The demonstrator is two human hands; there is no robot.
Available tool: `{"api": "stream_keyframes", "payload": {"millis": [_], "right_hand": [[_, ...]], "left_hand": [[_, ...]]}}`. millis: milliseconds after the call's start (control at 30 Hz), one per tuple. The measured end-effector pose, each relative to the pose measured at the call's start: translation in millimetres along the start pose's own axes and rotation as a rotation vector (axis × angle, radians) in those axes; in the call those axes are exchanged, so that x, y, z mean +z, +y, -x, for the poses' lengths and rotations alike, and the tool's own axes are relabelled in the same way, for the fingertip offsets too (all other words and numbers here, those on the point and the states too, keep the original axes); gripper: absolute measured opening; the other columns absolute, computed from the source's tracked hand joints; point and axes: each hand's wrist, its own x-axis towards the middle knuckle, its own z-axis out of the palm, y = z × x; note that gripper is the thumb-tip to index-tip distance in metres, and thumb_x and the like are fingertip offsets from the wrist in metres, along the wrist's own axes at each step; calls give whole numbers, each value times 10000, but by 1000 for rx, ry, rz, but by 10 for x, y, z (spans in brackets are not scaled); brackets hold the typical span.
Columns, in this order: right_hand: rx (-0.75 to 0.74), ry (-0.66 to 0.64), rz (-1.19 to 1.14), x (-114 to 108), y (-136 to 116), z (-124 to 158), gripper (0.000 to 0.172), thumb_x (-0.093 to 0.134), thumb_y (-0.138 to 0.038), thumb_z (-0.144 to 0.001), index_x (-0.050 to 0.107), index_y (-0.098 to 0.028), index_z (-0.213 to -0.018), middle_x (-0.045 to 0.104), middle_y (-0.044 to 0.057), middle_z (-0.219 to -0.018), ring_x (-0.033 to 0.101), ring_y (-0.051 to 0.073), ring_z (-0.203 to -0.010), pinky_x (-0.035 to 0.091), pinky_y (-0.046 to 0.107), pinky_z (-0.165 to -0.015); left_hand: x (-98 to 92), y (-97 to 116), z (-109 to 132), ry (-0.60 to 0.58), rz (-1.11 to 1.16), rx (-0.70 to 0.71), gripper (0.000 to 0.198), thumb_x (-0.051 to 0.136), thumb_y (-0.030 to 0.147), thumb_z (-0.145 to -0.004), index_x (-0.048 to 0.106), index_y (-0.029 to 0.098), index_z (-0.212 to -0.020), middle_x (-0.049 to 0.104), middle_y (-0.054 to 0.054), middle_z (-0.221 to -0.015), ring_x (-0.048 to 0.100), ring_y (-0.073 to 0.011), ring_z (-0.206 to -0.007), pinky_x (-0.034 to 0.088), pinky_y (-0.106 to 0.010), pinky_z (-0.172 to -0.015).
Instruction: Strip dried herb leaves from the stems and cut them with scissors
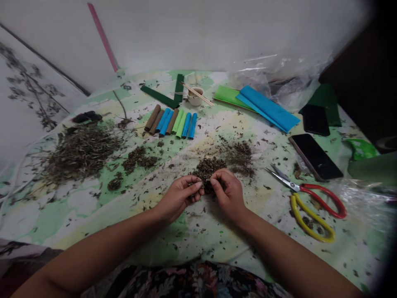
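At the middle of the table, my left hand (182,195) has its fingers curled and thumb pressed to the fingertips. Close beside it my right hand (230,191) is closed in a pinch, its fingertips a little apart from the left ones. Whatever lies between the fingers is too small to make out. Both hands are at the near edge of a pile of dark, crumbled dried leaves (211,165). Finer crumbs (242,155) spread to the right of that pile. Small clumps of dried leaves (139,159) lie to the left.
A heap of dried stalks (82,151) sits at left. Behind the hands stand several coloured rolls (170,121) and a cup (195,97) with chopsticks across it. Rightward are blue folded sheets (268,108), phones (316,156) and scissors (293,186) with blades slightly apart.
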Motion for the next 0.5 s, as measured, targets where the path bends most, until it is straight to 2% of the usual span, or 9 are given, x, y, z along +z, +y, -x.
{"api": "stream_keyframes", "payload": {"millis": [267,500], "right_hand": [[-66,-114,66,9,-28,20,137,464,-185,-841,523,-203,-719,544,26,-715,492,176,-717,388,316,-665],[-65,-113,73,9,-43,18,129,459,-166,-826,512,-195,-712,540,32,-713,486,179,-715,387,318,-663]], "left_hand": [[-9,-3,5,-38,-7,2,158,705,258,-719,610,141,-768,606,11,-632,496,-52,-522,377,-171,-519],[-2,-5,-2,-39,-45,5,155,694,260,-729,600,143,-766,592,23,-624,481,-44,-518,369,-163,-515]]}}
